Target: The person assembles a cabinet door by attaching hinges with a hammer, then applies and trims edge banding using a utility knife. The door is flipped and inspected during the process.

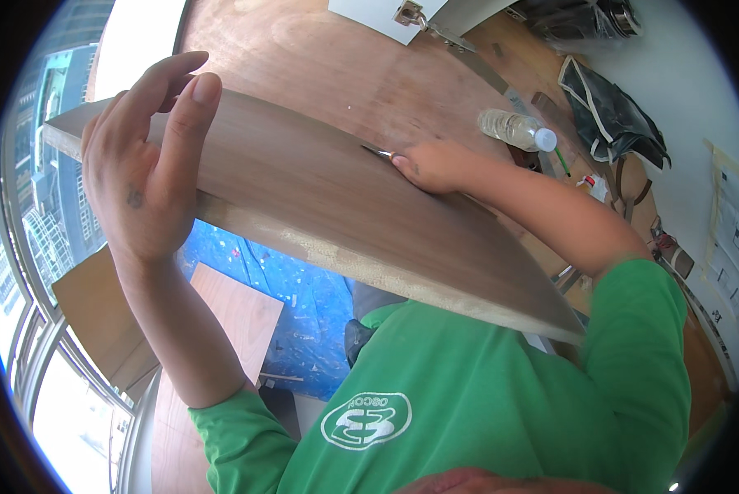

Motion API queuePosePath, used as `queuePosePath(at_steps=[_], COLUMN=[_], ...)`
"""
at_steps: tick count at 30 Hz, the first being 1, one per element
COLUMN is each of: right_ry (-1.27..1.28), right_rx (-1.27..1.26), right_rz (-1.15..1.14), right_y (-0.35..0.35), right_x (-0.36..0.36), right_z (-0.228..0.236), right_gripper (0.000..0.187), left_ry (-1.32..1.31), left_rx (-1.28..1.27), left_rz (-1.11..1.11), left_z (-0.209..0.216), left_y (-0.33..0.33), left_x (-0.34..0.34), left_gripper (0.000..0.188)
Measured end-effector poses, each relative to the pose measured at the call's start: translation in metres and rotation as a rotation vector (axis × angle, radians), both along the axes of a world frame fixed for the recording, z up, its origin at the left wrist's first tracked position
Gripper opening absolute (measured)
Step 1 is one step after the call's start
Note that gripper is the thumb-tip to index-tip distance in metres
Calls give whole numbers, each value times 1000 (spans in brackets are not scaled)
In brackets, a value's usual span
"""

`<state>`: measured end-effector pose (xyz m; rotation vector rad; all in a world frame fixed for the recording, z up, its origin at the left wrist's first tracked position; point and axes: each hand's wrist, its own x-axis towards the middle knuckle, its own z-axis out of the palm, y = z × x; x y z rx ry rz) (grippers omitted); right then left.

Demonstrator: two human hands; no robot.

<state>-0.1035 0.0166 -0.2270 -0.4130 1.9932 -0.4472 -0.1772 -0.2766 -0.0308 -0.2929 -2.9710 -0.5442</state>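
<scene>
A large brown wooden panel with a rough pale edge lies slanted in front of me, its near edge close to my green shirt. Over its left end is my left hand, thumb raised and apart from the fingers, with nothing seen in it. Whether its palm rests on the panel cannot be told. My right hand is closed round a slim pointed metal blade, low over the panel's face. The fingers cover the blade's handle, and its tip points left.
A clear plastic bottle with a blue cap lies beyond my right forearm, near a green pencil. A dark bag is at the far right. Blue sheeting and a loose wooden board are below the panel. Windows line the left.
</scene>
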Motion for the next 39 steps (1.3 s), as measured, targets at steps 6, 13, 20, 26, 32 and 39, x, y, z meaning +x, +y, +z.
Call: queuePosePath(at_steps=[6,13,20,26,32,39], right_ry=[-65,-65,-120,-105,-55,45], right_rx=[93,129,100,-29,-76,-259], right_rz=[2,-39,-200,-356,-365,-352], right_y=[71,74,73,65,57,12], right_x=[55,55,48,45,60,30], right_z=[26,28,52,21,-10,-24], right_gripper=[48,53,52,48,49,50], left_ry=[-25,28,50,73,76,36], left_rx=[14,-43,-80,-67,-62,-40], left_rz=[-25,-122,-153,-152,-161,-121], left_z=[5,8,4,2,1,2], left_y=[6,17,10,10,9,9], left_x=[4,1,6,8,7,9], left_gripper=[53,51,52,51,51,51])
